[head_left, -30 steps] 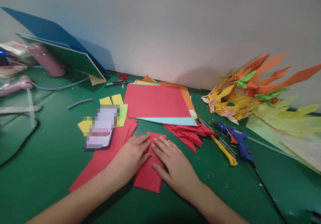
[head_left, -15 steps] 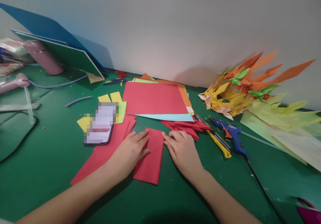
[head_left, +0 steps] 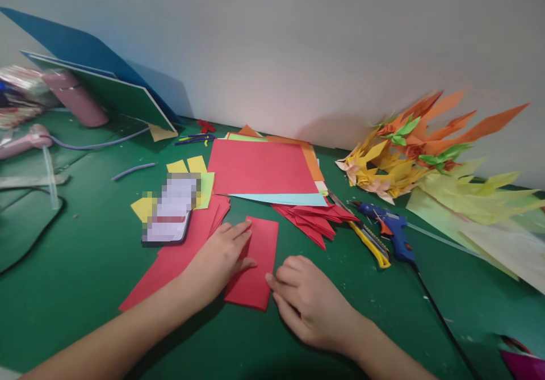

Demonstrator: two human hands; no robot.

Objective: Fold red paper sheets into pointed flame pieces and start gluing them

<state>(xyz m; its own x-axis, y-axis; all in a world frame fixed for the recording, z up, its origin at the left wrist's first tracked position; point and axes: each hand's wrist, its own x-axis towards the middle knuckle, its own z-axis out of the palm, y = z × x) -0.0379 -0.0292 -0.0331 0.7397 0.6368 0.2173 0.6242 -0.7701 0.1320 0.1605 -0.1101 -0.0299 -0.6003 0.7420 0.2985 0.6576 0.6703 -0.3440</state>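
Note:
A folded sheet of red paper (head_left: 259, 255) lies flat on the green table in front of me. My left hand (head_left: 225, 255) rests over its left side, fingers stretched out and thumb apart, pressing it down. At the paper's right edge, low down, is my right hand (head_left: 302, 300). Its fingers are curled in, and one fingertip touches the edge with nothing gripped. More red sheets (head_left: 170, 278) lie partly under my left forearm, beside a phone (head_left: 170, 209) with a blurred screen. Just beyond my right hand is a pile of folded red paper pieces (head_left: 315, 221).
Behind lies a stack of coloured paper (head_left: 264, 167). To the right are a yellow cutter (head_left: 370, 243), a blue glue gun (head_left: 394, 229) with its cord, and paper flowers (head_left: 409, 147). At left stand a pink bottle (head_left: 74, 99) and leaning boards (head_left: 119, 93); a pink tool (head_left: 25, 141) lies nearby.
My right hand has slid down the paper's right edge, from the top corner towards the lower end, and its fingers have curled in. My left hand has stayed in place.

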